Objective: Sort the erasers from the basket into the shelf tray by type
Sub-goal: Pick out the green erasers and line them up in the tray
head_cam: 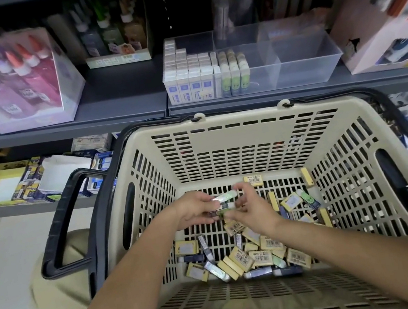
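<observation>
Checker: Hands first. What have they got?

Sorter: Both are down in the basket (245, 134). The left hand (195, 207) and right hand (253, 212) pinch a small stack of green erasers (225, 197) between them, fingers curled on opposite ends. I can make out 2 or 3 in the stack, no surer than that.

Checker: Which way does the stack lie?

Sorter: Its long axis runs across, hand to hand, tipped a little upward toward the right. It is held above the basket floor, clear of the loose pile.

Checker: And the target?

Sorter: The shelf tray (309, 68) sits ahead and above, beyond the far basket wall. Its green row (234, 74) is nearly straight ahead of the grip, slightly right, so the right hand looks the nearer. Those stand on end in 3 columns, so I judge the stack needs turning upright on the way up.

Checker: What else is in the tray?

Sorter: White-and-blue erasers (190, 81) fill the left compartment, stepped higher toward the back. The green row is just right of them.

Checker: And what's in the basket?

Sorter: Plenty. Yellow erasers (260, 257) mostly, some dark blue ones (286, 270), and 1 loose green eraser (310, 199) near the right wall. The sorting is far from done.
</observation>
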